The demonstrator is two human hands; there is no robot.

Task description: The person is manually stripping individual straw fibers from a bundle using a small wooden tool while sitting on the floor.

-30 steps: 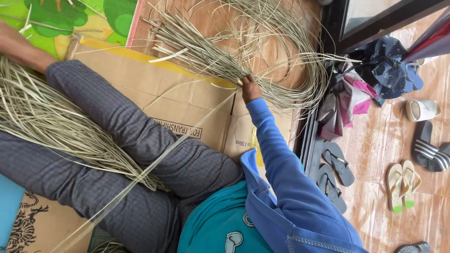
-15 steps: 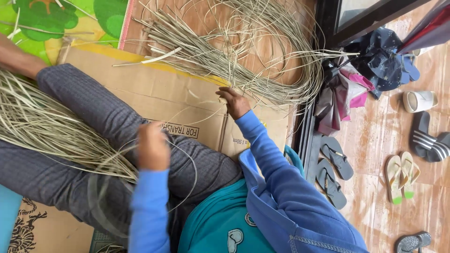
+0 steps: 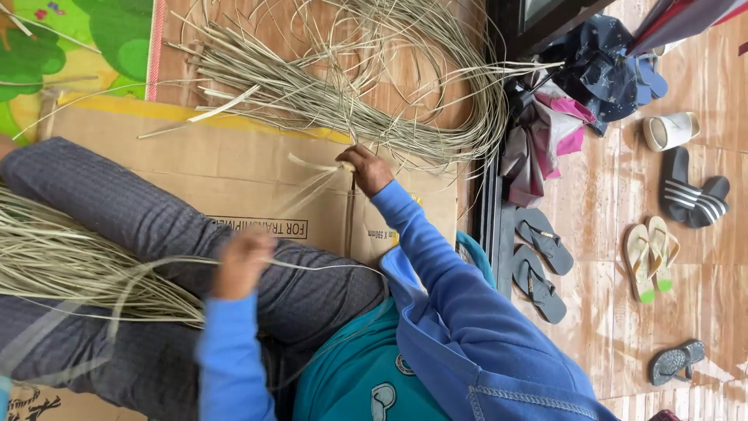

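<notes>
Now right hand (image 3: 366,168) has pulled strips (image 3: 312,183) free (pinched tight); blurred left hand (image 3: 243,261) grips strands (image 3: 78,265).

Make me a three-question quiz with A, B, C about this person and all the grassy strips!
1. Where is the right hand?
A on the slippers
B at the strips by the cardboard edge
C on the green mat

2. What colour are the sleeves?
A red
B blue
C white

3. What is the left hand doing?
A lying flat and open
B pinching a thin strand
C holding a cup

Answers:
1 B, its fingers close on strip ends there.
2 B, both arms are blue.
3 B, the strand runs out from its closed fingers.
</notes>
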